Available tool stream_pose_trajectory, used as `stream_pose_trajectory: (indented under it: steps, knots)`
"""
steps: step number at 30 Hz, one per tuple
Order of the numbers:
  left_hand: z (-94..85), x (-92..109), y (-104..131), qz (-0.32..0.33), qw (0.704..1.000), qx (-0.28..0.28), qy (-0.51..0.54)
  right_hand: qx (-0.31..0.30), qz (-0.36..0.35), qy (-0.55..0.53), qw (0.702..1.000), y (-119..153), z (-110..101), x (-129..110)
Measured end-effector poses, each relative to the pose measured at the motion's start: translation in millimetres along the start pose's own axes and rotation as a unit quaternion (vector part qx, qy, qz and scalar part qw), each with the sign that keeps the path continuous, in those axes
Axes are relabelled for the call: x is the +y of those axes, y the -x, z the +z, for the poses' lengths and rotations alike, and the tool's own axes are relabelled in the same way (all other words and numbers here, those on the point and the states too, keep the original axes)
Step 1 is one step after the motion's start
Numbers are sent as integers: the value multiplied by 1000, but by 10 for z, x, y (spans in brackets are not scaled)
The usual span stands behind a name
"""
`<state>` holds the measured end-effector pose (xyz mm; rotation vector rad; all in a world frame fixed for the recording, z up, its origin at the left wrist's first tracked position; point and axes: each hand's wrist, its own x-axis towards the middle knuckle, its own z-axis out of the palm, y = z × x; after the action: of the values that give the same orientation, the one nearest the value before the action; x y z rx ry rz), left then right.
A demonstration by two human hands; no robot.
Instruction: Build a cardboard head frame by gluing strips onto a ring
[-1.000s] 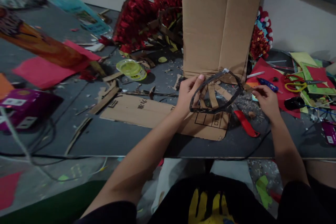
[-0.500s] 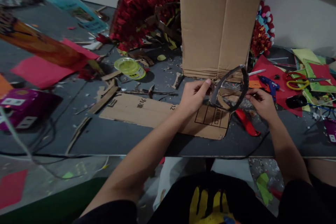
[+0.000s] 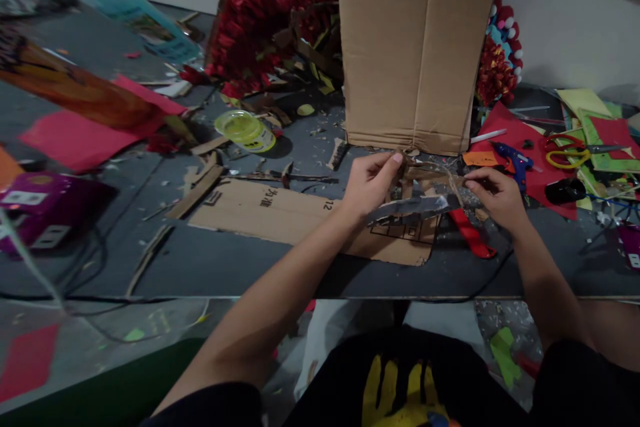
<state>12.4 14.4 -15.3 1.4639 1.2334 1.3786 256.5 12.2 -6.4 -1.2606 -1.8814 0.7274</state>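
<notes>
My left hand (image 3: 371,181) pinches the left side of a small frame of bent cardboard strips (image 3: 417,208), dark on its near strip and brown behind. At the frame's right side, the closed fingers of my right hand (image 3: 493,192) grip its edge. The frame hangs tilted above a flat cardboard piece (image 3: 300,219) with printed marks. A red-handled cutter (image 3: 471,233) lies just below my right hand. Behind the frame a tall cardboard panel (image 3: 420,47) stands upright.
A yellow-green tub (image 3: 246,131) and cardboard scraps (image 3: 197,190) are at the left, with a purple box (image 3: 50,208) beyond. On the right lie a blue glue gun (image 3: 517,163), scissors (image 3: 567,152) and a black cylinder (image 3: 564,191). Red fringed shapes (image 3: 245,30) stand behind.
The cardboard frame has turned in my hands: its dark strip, upright as a loop before, now lies low and nearly level toward me. Both hands stay in nearly the same places.
</notes>
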Motion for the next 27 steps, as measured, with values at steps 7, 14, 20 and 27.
stream_pose_trajectory:
  steps: [7,14,20,27]
  knots:
    - [14,64,-8,-14,999,-20,21,7,-11,19,1000,4,11,-33]
    - [35,43,-19,-51,997,-27,52,11,13,2,1000,20,42,-58]
    - [52,-33,-36,-80,994,-20,72,33,31,-1,999,34,84,-74]
    - [53,-38,-60,-150,979,-68,117,29,53,5,998,53,110,-42]
